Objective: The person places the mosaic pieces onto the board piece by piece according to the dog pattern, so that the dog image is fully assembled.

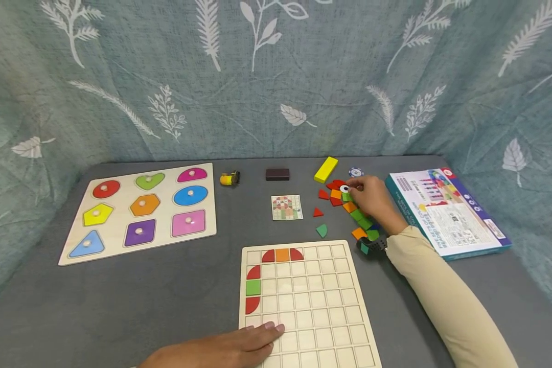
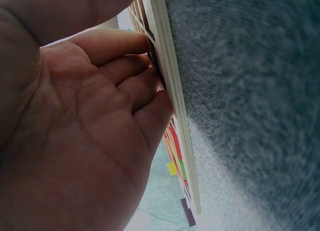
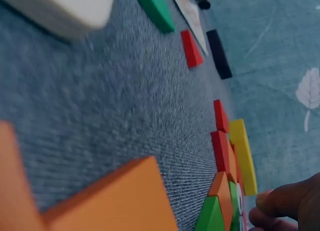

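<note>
My left hand (image 1: 230, 347) lies low at the near edge of my view, palm down, fingers straight and close together, pointing to my right. From the left wrist camera I see the palm (image 2: 75, 141) side-on, with the fingertips (image 2: 155, 103) pressed flat. My right arm (image 1: 446, 301), in a pale beige sleeve, stretches forward and away from me, the wrist bent slightly inward. My right hand (image 1: 372, 197) is at full reach, knuckles up, fingers curled down and pinched at the tips. The right wrist camera catches only those fingertips (image 3: 285, 203), bunched together.
</note>
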A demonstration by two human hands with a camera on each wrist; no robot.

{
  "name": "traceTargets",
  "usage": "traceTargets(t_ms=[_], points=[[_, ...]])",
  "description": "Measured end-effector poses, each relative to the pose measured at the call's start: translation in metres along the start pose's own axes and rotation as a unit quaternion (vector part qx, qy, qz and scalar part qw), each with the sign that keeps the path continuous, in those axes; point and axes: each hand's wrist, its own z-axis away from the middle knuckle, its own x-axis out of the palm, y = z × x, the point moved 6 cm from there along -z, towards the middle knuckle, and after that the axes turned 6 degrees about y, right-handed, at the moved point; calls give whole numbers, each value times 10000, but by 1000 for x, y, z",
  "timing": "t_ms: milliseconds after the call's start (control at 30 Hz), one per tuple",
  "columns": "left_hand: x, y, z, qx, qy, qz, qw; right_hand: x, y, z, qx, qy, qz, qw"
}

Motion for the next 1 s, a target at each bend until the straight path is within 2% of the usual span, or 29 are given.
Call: traceTargets(t_ms=[100, 233, 533, 633, 833, 1000], points=[[1, -1, 0, 76, 34, -88, 9999, 5, 3, -4, 115, -177, 85, 9997], [2, -2, 0, 67, 84, -153, 9998, 11, 1, -10, 89, -196, 228, 9995], [4, -3, 2, -49, 66, -7, 10000, 15, -5, -16, 113, -504, 439, 9977], [4, -3, 1, -70, 59, -12, 10000, 15, -6, -16, 3, -544, 394, 9977], [3, -3, 0, -161, 65, 69, 9998, 10, -11, -12, -272, -301, 209, 9990], [2, -3, 1, -251, 36, 312, 9992, 12, -28, -2, -665, -561, -55, 9962]])
